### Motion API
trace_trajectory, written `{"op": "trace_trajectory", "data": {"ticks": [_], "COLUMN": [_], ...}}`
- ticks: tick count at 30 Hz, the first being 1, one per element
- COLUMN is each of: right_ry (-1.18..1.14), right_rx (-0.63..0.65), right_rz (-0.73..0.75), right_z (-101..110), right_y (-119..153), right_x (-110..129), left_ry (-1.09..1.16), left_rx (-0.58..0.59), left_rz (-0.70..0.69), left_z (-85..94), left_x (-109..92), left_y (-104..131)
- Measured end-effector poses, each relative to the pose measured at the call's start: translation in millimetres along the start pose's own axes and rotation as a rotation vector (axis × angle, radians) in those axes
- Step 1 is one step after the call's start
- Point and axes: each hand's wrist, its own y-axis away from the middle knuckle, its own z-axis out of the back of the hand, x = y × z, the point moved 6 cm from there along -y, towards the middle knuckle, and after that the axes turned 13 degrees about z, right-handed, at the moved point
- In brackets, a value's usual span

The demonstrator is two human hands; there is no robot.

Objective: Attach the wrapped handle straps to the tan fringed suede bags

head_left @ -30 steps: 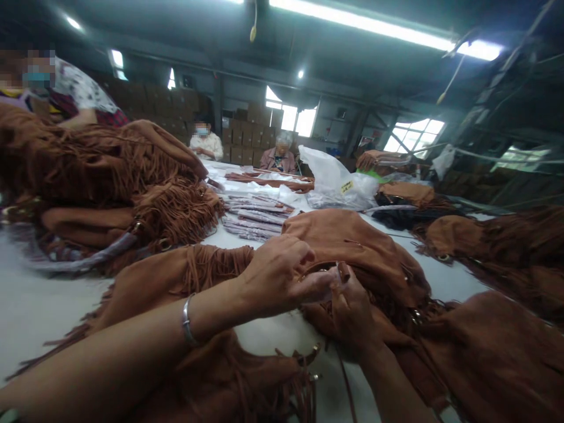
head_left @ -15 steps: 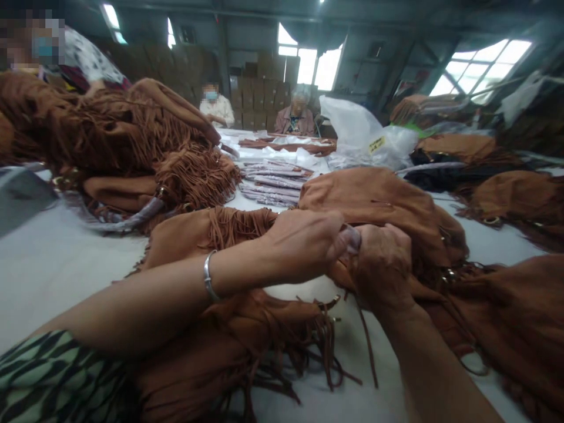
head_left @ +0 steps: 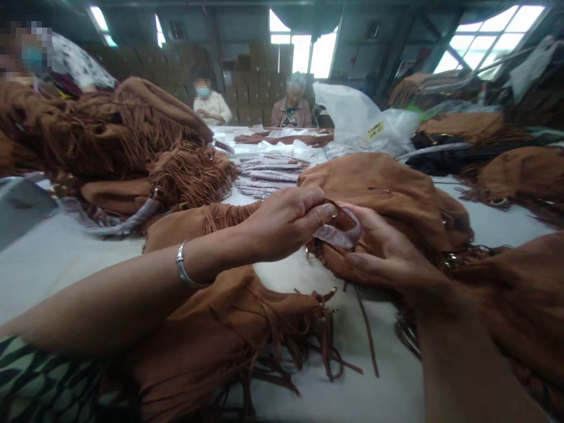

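My left hand pinches one end of a brown bag strap, thumb against fingers. A thin whitish wrapping covers part of the strap, which bends into a small loop. Around the loop's right side curves my right hand, its thumb below and its fingers partly hidden behind the strap. Just behind both hands lies a tan suede bag. Below them another fringed suede bag rests on the white table, its loose fringes spread to the right.
A heap of fringed bags rises at the left. Farther back are a stack of wrapped straps and a clear plastic bag. More brown bags lie at the right. Several people sit or stand across the table.
The two hands have drawn apart slightly, and the strap's loop now shows between them. My right hand has turned from a closed grip to a looser curl.
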Motion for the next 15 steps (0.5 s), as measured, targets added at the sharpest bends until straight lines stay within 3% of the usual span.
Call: {"op": "trace_trajectory", "data": {"ticks": [2,4,10,15], "right_ry": [-0.162,-0.166,-0.143,-0.409], "right_rx": [-0.124,-0.226,0.043,0.024], "right_rz": [0.085,0.123,-0.075,-0.248], "right_z": [8.3,10.5,-25.1,-25.3], "right_y": [0.0,1.6,4.9,7.4], "right_x": [13.2,20.0,13.3,7.7], "left_ry": [-0.046,-0.062,-0.002,0.088], "left_rx": [0.016,0.055,0.054,-0.04], "left_rz": [0.001,-0.021,-0.003,0.02], "left_z": [-2.9,-10.1,-25.7,-18.1], "left_x": [1.8,1.8,2.7,6.6], "left_y": [3.0,5.9,8.7,4.9]}}
